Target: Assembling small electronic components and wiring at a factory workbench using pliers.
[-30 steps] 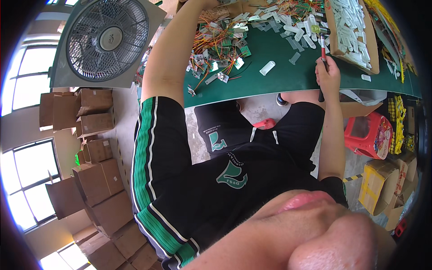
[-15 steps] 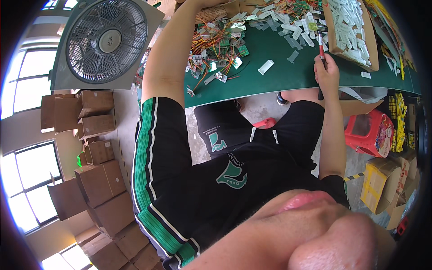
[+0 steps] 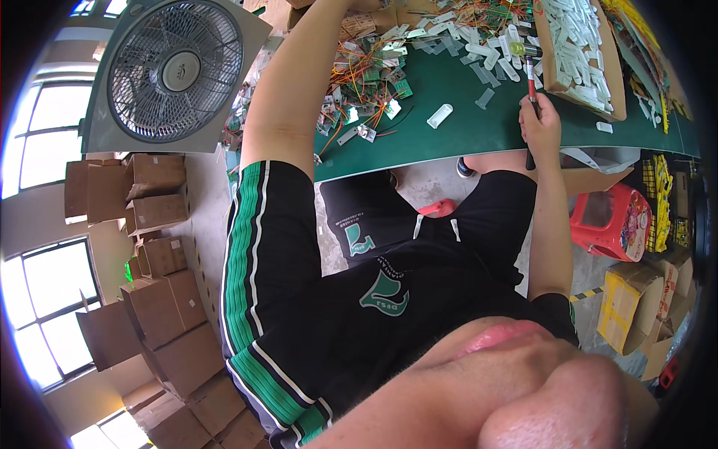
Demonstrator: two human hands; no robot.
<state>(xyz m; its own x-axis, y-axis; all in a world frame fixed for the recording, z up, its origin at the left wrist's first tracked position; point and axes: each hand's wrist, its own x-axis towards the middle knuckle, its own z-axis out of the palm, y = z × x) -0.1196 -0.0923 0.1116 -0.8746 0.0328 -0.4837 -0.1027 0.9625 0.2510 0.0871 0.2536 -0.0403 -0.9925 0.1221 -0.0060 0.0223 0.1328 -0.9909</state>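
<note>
In my right hand point(image 3: 540, 123) is a small hammer point(image 3: 532, 90) with a red and black handle and a yellowish see-through face. The fingers are wrapped round the handle, and the head lies over the table near a box of white plastic pieces. My left arm stretches to the far edge of the view, beside a cardboard box. Only a part of my left hand point(image 3: 364, 4) shows there, and its fingers are hidden. A single white plastic casing point(image 3: 440, 115) lies on the green table point(image 3: 456, 142) between my arms. Left of it is a heap of circuit boards with coloured wires point(image 3: 366, 82).
White and clear plastic pieces point(image 3: 482, 56) are strewn across the table's far side. A cardboard box point(image 3: 618, 82) full of white casings stands at the right. A large grey fan point(image 3: 179, 71) is at the left. Near the right side are a red stool point(image 3: 613, 223) and cardboard boxes point(image 3: 632, 303).
My left arm has shifted slightly to the right at the far edge. My right hand still grips the hammer and has barely moved. The view has shifted a little.
</note>
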